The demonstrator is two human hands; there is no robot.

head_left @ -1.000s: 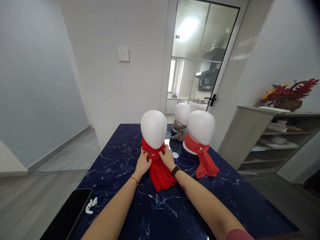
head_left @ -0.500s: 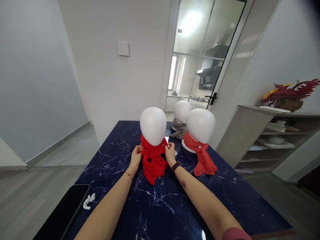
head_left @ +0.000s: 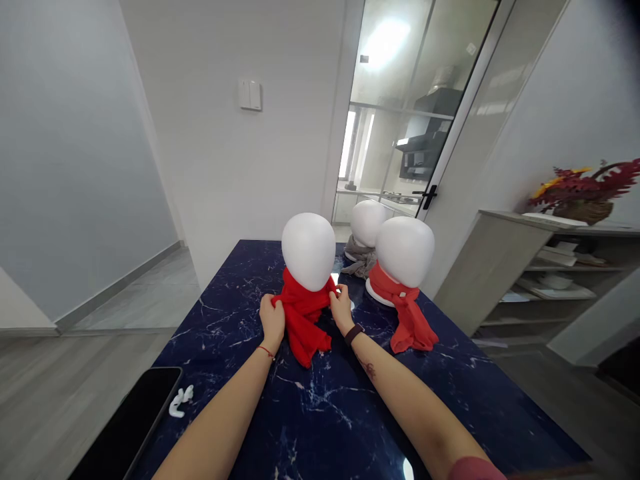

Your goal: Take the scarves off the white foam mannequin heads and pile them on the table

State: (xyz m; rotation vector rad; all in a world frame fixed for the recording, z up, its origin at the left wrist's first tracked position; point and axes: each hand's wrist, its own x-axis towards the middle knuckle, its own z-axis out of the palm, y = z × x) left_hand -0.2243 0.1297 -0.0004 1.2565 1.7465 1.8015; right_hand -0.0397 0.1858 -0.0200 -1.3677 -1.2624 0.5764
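A bright red scarf point(head_left: 306, 310) is wrapped around the neck of a white mannequin head point(head_left: 309, 250), its end hanging down the front onto the table. My left hand point(head_left: 273, 320) grips the scarf at the left side of the neck, fingers closed on the fabric. On the other side, my right hand point(head_left: 341, 308) pinches the scarf's right edge. Beside it stands a second white mannequin head point(head_left: 406, 250) wearing a coral-red scarf point(head_left: 407, 310) knotted in front. Behind, a third mannequin head point(head_left: 369, 222) wears a grey scarf point(head_left: 361, 259).
All of this rests on a dark blue marbled table point(head_left: 320, 413). A black phone point(head_left: 133, 420) and white earbuds point(head_left: 180, 401) lie at the near left. A glass door point(head_left: 400, 120) stands behind, and a shelf unit point(head_left: 515, 267) is on the right.
My left hand has shifted slightly down and drawn the scarf outward to the left. The scarf's front end hangs narrower. My right hand stays at nearly the same place.
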